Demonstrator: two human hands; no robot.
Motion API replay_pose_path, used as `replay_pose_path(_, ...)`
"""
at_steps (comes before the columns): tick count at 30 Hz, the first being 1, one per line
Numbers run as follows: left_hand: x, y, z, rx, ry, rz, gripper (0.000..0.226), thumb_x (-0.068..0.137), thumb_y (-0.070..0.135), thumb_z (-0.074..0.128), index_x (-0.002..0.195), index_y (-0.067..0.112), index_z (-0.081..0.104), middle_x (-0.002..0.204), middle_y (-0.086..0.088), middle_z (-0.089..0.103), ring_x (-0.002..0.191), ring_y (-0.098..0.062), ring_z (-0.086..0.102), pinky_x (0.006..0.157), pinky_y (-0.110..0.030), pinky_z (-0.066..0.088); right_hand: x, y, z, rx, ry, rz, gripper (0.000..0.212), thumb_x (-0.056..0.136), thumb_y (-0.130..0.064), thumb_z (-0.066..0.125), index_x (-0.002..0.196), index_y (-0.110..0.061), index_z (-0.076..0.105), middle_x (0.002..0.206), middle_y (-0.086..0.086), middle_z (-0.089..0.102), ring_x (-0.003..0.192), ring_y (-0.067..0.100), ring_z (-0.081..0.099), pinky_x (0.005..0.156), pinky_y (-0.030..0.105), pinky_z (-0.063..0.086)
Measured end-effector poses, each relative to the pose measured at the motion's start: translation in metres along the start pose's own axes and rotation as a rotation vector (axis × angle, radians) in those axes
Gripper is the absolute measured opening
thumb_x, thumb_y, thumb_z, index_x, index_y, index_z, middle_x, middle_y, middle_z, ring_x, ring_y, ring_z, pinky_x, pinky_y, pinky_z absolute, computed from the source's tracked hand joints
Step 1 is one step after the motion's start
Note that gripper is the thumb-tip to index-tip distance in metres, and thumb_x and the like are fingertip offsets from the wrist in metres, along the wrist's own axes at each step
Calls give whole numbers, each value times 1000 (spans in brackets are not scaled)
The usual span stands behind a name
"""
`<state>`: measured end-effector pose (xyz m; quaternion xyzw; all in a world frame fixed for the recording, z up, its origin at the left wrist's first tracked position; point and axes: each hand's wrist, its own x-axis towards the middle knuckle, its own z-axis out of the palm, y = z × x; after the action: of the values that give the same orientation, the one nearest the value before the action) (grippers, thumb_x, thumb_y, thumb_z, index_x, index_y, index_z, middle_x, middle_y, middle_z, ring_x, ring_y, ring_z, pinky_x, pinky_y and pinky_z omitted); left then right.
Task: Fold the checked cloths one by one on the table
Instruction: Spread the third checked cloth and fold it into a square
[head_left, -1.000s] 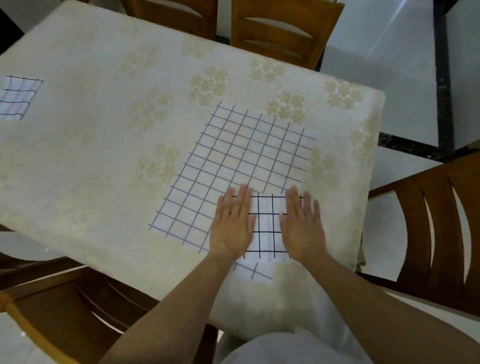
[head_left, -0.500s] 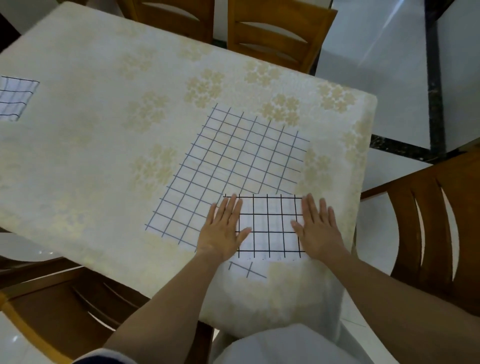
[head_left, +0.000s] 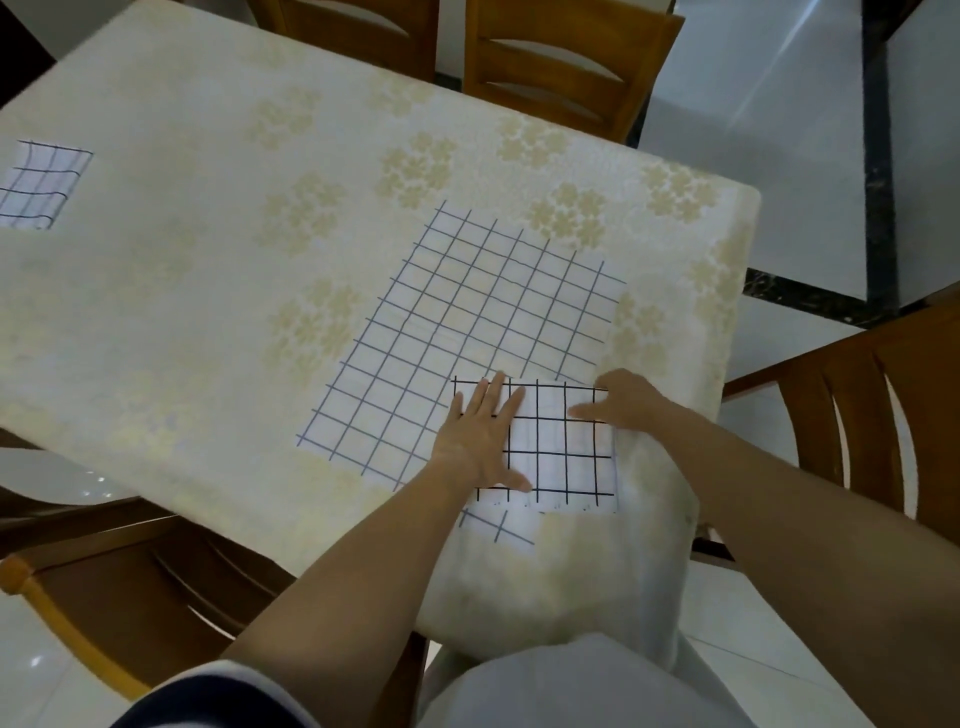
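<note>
Home dining room: clothed table (head_left: 208, 291), wooden chairs (head_left: 561, 67).

The left hand (head_left: 480, 441) is pressing flat, fingers straight, on the folded cloth (head_left: 563, 457), which is lying on a spread cloth (head_left: 467, 312) that is reaching away beyond the fingertips. Just right of it, the right hand (head_left: 626, 405) is curling round the folded cloth's far corner, thumb lying on top.
</note>
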<state>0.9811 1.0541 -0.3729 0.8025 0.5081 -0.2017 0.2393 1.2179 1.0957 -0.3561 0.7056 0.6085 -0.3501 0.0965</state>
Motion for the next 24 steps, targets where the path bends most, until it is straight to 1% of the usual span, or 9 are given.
replay_pose_path(1,0,0,0,3,0,-4,137,70,80,67,155,27,-27,160,-5,-38,151,-27,-27,125,-52,-7,-5,7,-1,150,-15,20,46,77,-55,76,70,-19,49,76,0,54,75,18,54,63,25,38)
replay_pose_path(3,1,1,1,2,-6,-16,142,66,80,70,154,28,-29,160,-5,-39,151,-27,-27,125,-53,-6,-24,17,1,495,-1,87,46,81,-42,78,62,-16,45,61,3,53,57,16,51,59,25,43)
replay_pose_path(4,2,2,0,0,-12,-24,146,64,79,73,154,28,-30,159,-5,-40,151,-27,-28,124,-54,-6,-37,20,4,640,4,109,44,84,-36,77,62,-14,46,58,4,51,55,18,50,60,28,47)
replay_pose_path(6,4,6,0,-3,-35,-41,151,60,77,77,153,28,-32,158,-7,-41,150,-29,-29,124,-57,-6,-57,25,21,726,-22,127,42,89,-32,72,63,-12,47,54,0,48,56,18,50,63,33,49)
replay_pose_path(8,5,10,-2,11,-53,-59,154,59,75,80,152,26,-33,157,-9,-43,149,-31,-30,123,-59,-4,-68,26,40,621,-23,129,38,90,-37,70,68,-7,60,59,-1,63,60,18,62,67,35,55)
replay_pose_path(9,5,13,-3,18,-60,-66,155,58,74,81,152,26,-33,156,-10,-43,149,-32,-31,123,-60,-3,-70,27,48,579,-2,133,36,91,-39,69,78,-5,69,72,3,71,69,20,69,72,37,58)
replay_pose_path(12,6,14,-5,27,-66,-70,155,59,73,81,152,25,-33,156,-11,-43,149,-33,-29,123,-60,-1,-78,22,55,506,117,97,35,96,-39,59,96,-6,72,91,10,74,85,24,69,81,42,58)
replay_pose_path(18,4,16,-10,65,-96,-86,155,61,71,82,152,23,-34,156,-13,-42,150,-35,-27,123,-60,2,-91,8,48,381,211,4,32,99,-36,52,93,-9,66,85,5,70,80,21,66,75,38,56)
replay_pose_path(24,4,26,-13,85,-121,-145,159,59,70,84,149,21,-37,154,-15,-45,148,-38,-29,122,-63,2,-97,-8,42,293,260,-81,40,97,-39,53,78,-4,55,67,13,61,59,25,57,56,35,47)
